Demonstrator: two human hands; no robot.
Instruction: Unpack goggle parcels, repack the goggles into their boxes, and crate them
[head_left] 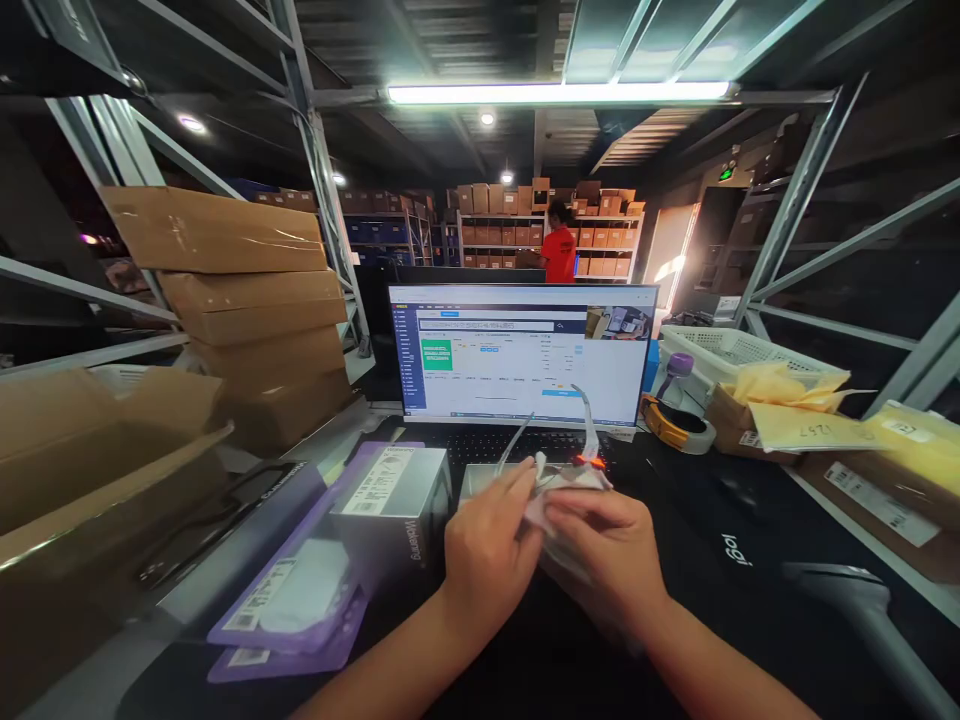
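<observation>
My left hand point(486, 545) and my right hand point(609, 545) meet in front of the monitor point(523, 352), both closed on a small clear plastic bag point(559, 482) with something pale inside. Thin strips of the bag stick up above my fingers. A red glow shows at the bag's upper right edge. A grey box point(394, 495) stands just left of my left hand. The keyboard point(487, 445) lies behind the bag.
Purple-edged packets point(300, 600) lie at the near left. Stacked cardboard boxes point(247, 300) fill the left side. A tape roll point(679, 422), a white basket point(739, 350) and yellow mailers point(817, 415) sit right. A handheld scanner point(862, 600) rests near right. A person in red point(559, 250) stands far back.
</observation>
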